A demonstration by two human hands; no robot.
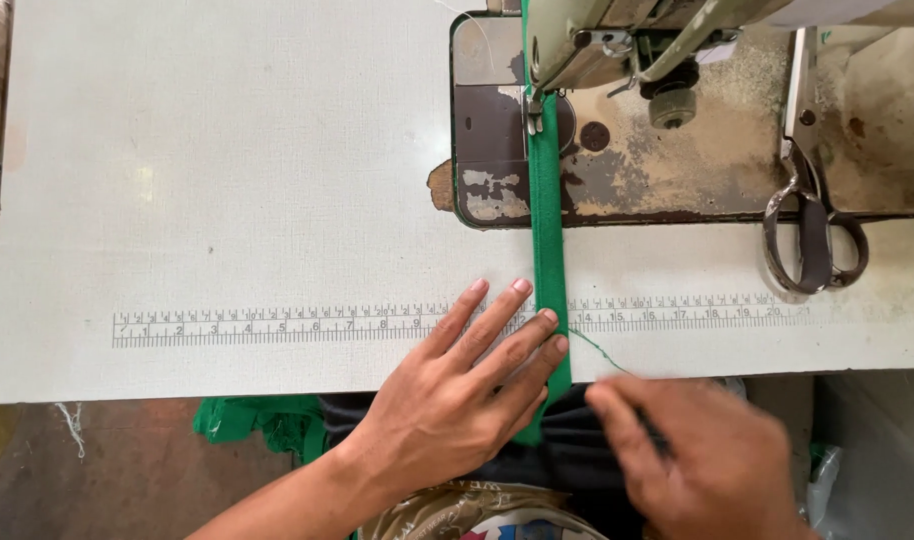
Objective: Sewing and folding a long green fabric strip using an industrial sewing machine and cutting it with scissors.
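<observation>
- Landmark for everything below: the green fabric strip [548, 215], running straight from the sewing machine down to the near table edge.
- Far left of the strip: bare white table [227, 150], with a ruler scale [307, 326] printed along its near side. The strip crosses over that scale.
- Below the table edge, left of the strip's lower end: a bunch of green cloth [262, 420] hanging in shadow.
- Left hand [457, 395]: flat on the table, palm down, fingers spread in a loose fan. The two fingertips [550, 330] nearest the strip press on its left edge; the others lie on the table just left of it.
- Top end of the strip: goes under the presser foot [533, 110], on the worn brown machine bed [677, 170] set into the table. The bed's paint is chipped on both sides of the strip.
- Machine head [627, 35]: overhangs the bed, just right of the strip's top end.
- Thin green thread [599, 352]: comes off the strip's right edge near the left fingertips and slants down-right toward the right hand.
- Right hand [702, 455]: right of the strip's lower end, at the table edge, motion-blurred. Fingers look drawn together around a thin dark object, but can't tell the grip or whether they hold the thread.
- Well right of the strip: scissors [807, 200] lying on the bed's right part, handles toward the near side and overlapping the table.
</observation>
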